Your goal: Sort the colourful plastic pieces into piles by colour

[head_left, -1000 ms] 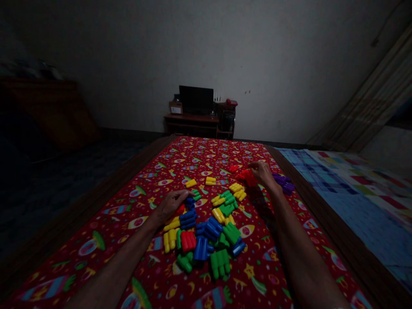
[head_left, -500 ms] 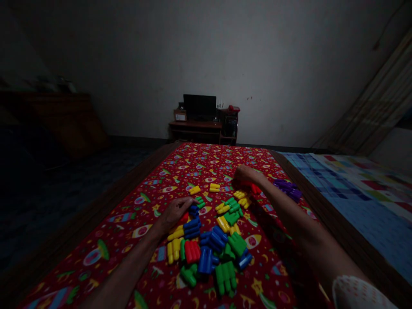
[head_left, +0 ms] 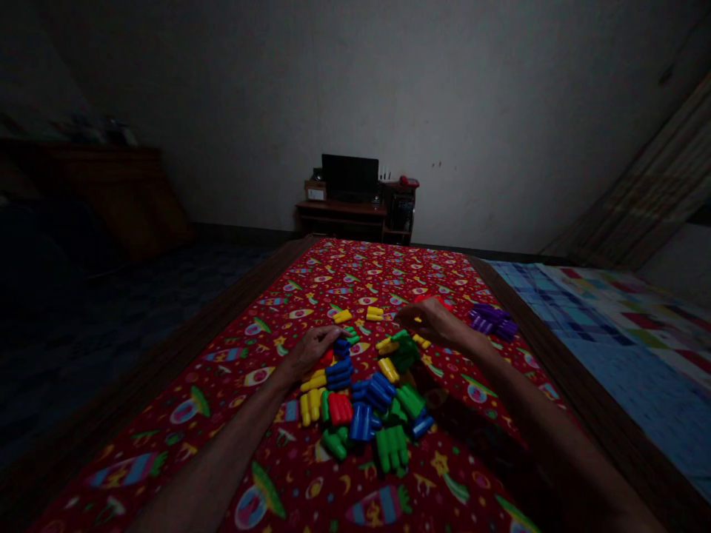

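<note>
A heap of plastic blocks point(head_left: 366, 403) in blue, green, yellow and red lies on a red patterned cloth point(head_left: 333, 296). My left hand point(head_left: 312, 348) rests at the heap's left edge, fingers curled over a blue block point(head_left: 341, 346) and a red one. My right hand point(head_left: 430, 322) hovers over yellow and green blocks point(head_left: 401, 349) at the heap's far right, fingers curled; what it holds, if anything, is hidden. A purple cluster point(head_left: 492, 320) sits to the right of that hand. Two yellow blocks point(head_left: 375, 313) lie farther back.
The cloth covers a long surface with a wooden edge point(head_left: 244, 285). A checked blue mat point(head_left: 611, 333) lies to the right. A low desk with a dark monitor point(head_left: 349, 178) stands against the far wall. The room is dim.
My right hand has drawn back from the red blocks at the far right toward the yellow and green blocks. My left hand stays at the heap's left edge.
</note>
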A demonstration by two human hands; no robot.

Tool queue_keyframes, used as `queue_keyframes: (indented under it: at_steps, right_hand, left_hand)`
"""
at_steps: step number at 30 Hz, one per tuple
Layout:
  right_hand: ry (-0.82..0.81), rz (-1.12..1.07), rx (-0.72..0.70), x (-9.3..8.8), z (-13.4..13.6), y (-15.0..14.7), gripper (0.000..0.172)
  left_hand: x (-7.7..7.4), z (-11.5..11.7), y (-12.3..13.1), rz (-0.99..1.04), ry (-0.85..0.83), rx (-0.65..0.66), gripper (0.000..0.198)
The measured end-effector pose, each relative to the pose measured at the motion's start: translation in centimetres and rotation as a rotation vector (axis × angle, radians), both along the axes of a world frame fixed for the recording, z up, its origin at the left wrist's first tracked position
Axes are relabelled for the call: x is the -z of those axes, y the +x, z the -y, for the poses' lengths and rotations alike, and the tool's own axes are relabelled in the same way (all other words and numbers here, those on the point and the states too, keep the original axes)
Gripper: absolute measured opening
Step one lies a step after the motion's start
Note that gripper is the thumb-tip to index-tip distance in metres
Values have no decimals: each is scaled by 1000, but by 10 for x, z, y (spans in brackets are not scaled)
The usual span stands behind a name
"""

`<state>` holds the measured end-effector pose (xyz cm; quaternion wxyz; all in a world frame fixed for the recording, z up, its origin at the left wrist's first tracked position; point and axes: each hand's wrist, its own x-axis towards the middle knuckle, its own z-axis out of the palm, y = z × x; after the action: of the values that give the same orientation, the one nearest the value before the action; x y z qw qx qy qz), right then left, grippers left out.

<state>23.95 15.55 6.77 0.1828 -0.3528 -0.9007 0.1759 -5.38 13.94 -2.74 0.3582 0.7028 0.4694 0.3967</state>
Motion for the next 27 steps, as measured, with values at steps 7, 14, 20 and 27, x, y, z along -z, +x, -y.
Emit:
queue_keyframes:
  at_steps: [7, 14, 20, 27]
  right_hand:
    - [-40, 76, -126, 18, 60, -49, 14]
    - [262, 113, -88, 46, 49, -120, 19]
    - [208, 161, -63, 57, 43, -138, 19]
    - [148, -70, 143, 24, 7, -75, 23]
  left_hand:
    - [-1, 0, 4, 116, 21, -21, 50]
    - [4, -2, 5, 552, -140, -68, 61]
    - [4, -5, 2, 645, -200, -56, 63]
    - [5, -3, 2, 634, -171, -63, 59]
